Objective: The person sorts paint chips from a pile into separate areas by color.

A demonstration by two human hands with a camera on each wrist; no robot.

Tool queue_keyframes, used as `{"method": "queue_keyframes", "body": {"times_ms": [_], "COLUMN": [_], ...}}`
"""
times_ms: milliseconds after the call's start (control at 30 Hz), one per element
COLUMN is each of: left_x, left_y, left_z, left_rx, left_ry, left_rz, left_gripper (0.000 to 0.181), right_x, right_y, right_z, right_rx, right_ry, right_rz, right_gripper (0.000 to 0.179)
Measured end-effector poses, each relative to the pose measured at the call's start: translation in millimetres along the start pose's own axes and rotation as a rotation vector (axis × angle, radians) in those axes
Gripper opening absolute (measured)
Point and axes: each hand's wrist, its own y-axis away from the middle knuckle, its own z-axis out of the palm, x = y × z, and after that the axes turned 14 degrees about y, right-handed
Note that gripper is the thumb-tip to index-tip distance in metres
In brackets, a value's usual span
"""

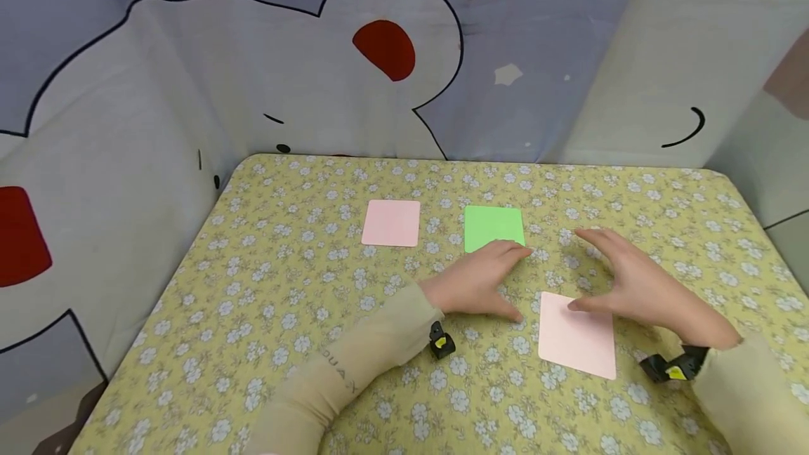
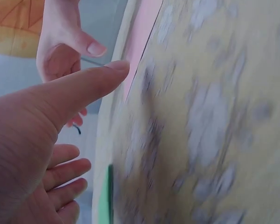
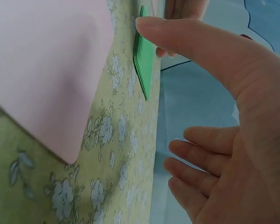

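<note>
My left hand point(image 1: 480, 278) hovers over the middle of the table, fingers spread and nothing held. It is nearest to a green square card point(image 1: 494, 225), overlapping its lower edge in the head view. In the right wrist view the green card point(image 3: 144, 60) shows several layered edges, like a small stack. Facing it, my right hand point(image 1: 638, 286) holds nothing, thumb and fingers apart. Its thumb overlaps the top of a pink square card point(image 1: 576, 343) in the head view. Another pink card point(image 1: 391, 223) lies farther back, left of the green one.
The table wears a yellow cloth point(image 1: 253, 300) with white flowers. Behind and beside it hangs a cartoon-print curtain point(image 1: 284, 76) along the table's edges. Both wrists carry black straps with small devices point(image 1: 441, 343).
</note>
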Motion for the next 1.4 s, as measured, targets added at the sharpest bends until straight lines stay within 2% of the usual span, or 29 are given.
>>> {"method": "queue_keyframes", "body": {"times_ms": [200,400,667,767,933,1200,1400], "left_x": [11.8,28.7,43.7,45.4,45.4,46.3,46.4], "left_y": [-0.1,-0.4,-7.3,-9.1,-11.2,-14.3,-13.9], "left_z": [15.2,30.7,49.3,51.3,50.8,51.0,50.6], "left_rx": [-0.045,-0.093,-0.057,-0.045,-0.048,-0.057,-0.061], "left_ry": [0.003,-0.030,-0.140,-0.144,-0.084,-0.053,-0.049], "left_rz": [0.033,0.055,0.052,0.047,0.022,-0.013,-0.002], "left_gripper": [0.108,0.107,0.106,0.106,0.106,0.112,0.104], "right_x": [0,1,0,1,3,5,5], "right_y": [16.1,30.9,41.6,43.8,45.0,44.8,44.6], "right_z": [0,5,14,17,22,25,26], "right_rx": [-0.007,-0.020,-0.045,-0.049,-0.059,-0.061,-0.063], "right_ry": [0.020,0.020,-0.009,-0.027,-0.051,-0.040,-0.052], "right_rz": [0.004,-0.012,-0.027,-0.031,-0.032,-0.023,-0.018], "right_gripper": [0.118,0.114,0.103,0.101,0.097,0.092,0.083]}}
